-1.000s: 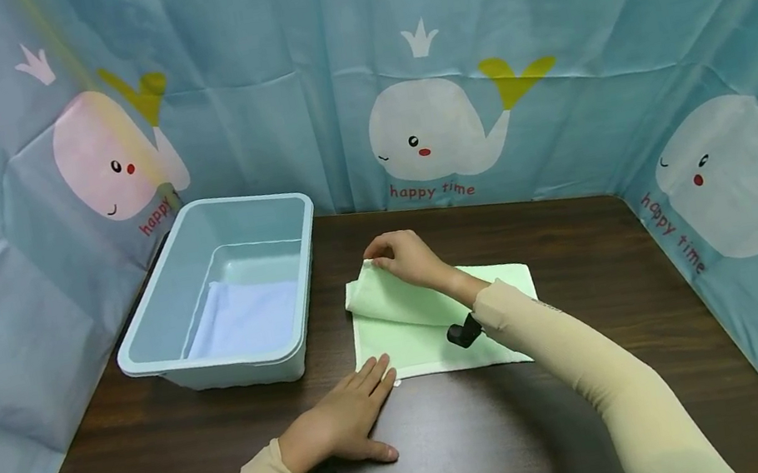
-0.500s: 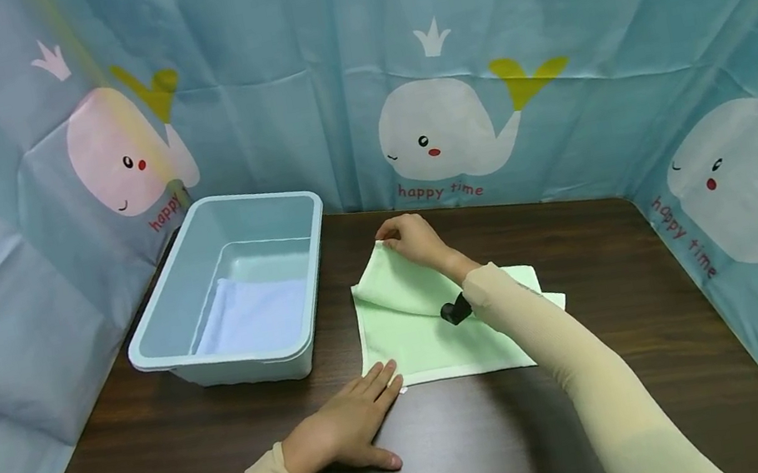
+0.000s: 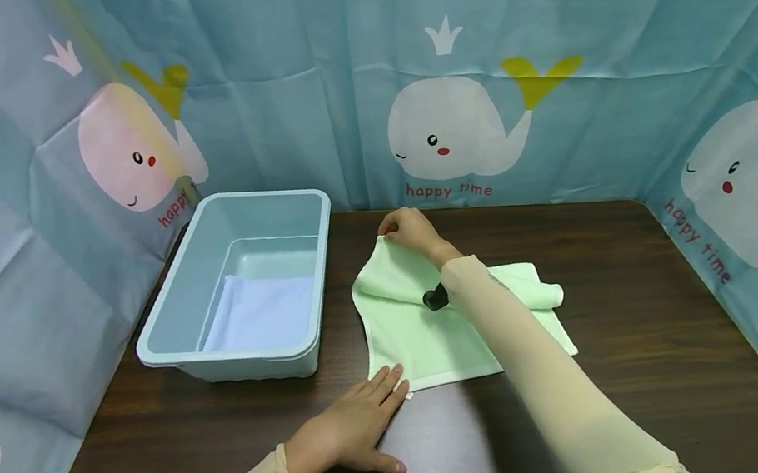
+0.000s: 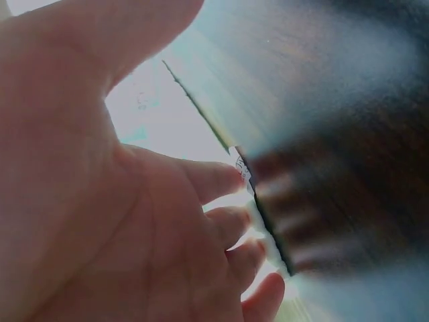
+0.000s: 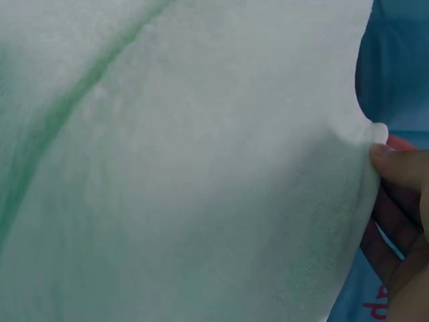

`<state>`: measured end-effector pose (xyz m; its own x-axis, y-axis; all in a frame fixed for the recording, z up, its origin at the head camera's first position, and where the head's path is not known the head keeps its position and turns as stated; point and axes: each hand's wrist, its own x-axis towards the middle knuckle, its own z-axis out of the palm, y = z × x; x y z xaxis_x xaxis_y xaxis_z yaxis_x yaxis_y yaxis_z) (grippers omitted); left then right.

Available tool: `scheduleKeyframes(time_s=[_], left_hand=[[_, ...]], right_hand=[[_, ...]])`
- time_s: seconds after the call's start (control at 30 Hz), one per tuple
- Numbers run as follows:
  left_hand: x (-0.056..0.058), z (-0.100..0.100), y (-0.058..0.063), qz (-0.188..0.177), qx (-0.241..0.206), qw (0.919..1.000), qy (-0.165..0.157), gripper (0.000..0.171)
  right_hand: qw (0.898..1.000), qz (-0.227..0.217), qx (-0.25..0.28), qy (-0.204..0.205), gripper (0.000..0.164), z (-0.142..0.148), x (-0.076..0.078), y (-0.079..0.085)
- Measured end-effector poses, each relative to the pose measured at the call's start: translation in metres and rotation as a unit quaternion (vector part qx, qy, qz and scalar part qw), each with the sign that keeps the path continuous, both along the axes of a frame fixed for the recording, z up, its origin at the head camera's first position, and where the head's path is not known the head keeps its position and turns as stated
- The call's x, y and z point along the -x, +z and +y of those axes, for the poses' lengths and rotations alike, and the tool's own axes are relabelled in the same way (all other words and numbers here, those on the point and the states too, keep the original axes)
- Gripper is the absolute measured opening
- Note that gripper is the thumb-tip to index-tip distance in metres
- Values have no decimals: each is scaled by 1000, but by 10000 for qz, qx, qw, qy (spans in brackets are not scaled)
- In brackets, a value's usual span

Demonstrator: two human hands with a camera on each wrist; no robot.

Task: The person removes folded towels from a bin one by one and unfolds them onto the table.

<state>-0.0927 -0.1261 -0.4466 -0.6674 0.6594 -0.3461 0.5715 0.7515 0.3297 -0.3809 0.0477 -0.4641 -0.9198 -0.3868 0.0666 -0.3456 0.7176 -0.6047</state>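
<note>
My right hand (image 3: pixel 415 232) pinches the far left corner of a pale green, rectangular fabric towel (image 3: pixel 411 332) between thumb and fingers, which are closed on its edge and raise it. My left hand (image 3: pixel 352 431) lies flat, palm down, fingers straight and slightly spread, gripping nothing; its fingertips rest on the towel's near left corner, beside a small white label (image 3: pixel 410 395). The towel lies on the dark brown wooden worktop (image 3: pixel 628 311), right of a light blue, rectangular plastic basin (image 3: pixel 250 368).

I judge my pinch could slip, since it takes only the corner's tip. A strong pull might drag the towel askew, because only my left fingertips press it down. The upper layer bulges into a loose roll at its right end, which nothing holds, so it could bunch or crease there.

I count one green towel, one label, one basin, and one lavender-blue fabric cloth (image 3: pixel 259 312) lying inside it; whether more lies underneath, I cannot tell. Two cream fabric sleeves (image 3: pixel 520 347) cover my arms, one each.
</note>
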Motion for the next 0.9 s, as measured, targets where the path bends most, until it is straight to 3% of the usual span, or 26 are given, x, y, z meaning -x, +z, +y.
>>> scheduleKeyframes(time_s=[0.23,0.6,0.73,0.9], left_hand=[[0,0,-1,42,-12,10000,-8,102],[0,6,-2,147,-17,9997,186,89],[1,7,-2,90,-144,9996,245,85],[4,8,-4,253,-437,9983,279,80]], right_hand=[[9991,-55,-344,-230,12,-6,-2,-11],[9944,373,-800,-585,8,-7,-7,-20],[9955,472,-655,-500,10,2,-10,-11],[9971,531,-501,-202,15,25,-18,12]])
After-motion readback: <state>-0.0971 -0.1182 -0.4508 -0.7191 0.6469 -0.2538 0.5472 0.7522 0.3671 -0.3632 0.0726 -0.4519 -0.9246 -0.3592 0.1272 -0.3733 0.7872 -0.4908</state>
